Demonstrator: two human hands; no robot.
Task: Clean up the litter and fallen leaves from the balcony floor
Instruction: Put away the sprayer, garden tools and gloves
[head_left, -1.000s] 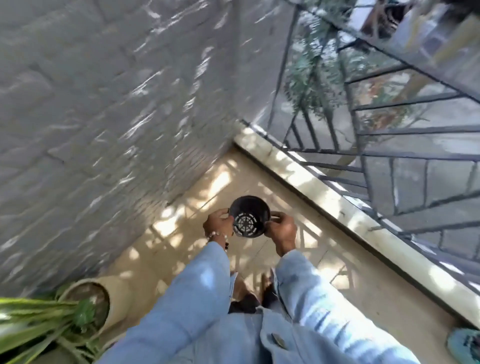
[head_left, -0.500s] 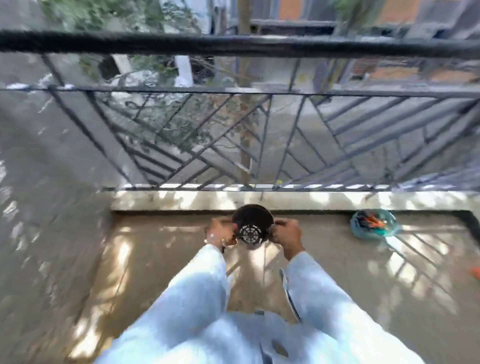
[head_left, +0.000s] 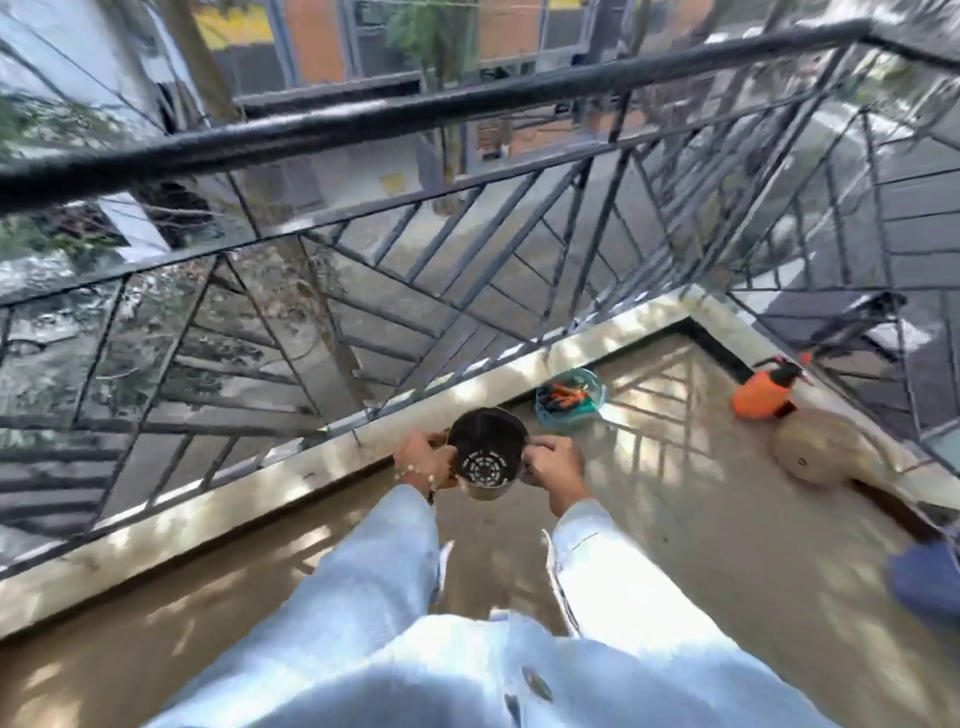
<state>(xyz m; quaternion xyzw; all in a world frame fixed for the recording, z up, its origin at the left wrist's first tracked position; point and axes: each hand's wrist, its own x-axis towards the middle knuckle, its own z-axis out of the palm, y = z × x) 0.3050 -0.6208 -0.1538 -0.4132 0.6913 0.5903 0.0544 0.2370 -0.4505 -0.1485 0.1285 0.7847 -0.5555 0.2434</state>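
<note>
Balcony floor (head_left: 675, 519), tan and sun-dappled, shows no litter or leaves that I can make out; the small black plastic pot (head_left: 485, 453) with slotted base is held above it, left hand (head_left: 422, 461) and right hand (head_left: 551, 464) curled on opposite rims, likely as a collecting bin; a teal basket (head_left: 571, 399), orange spray bottle (head_left: 764, 396) and tan round pot (head_left: 815, 448) line the railing (head_left: 363, 124) side.
</note>
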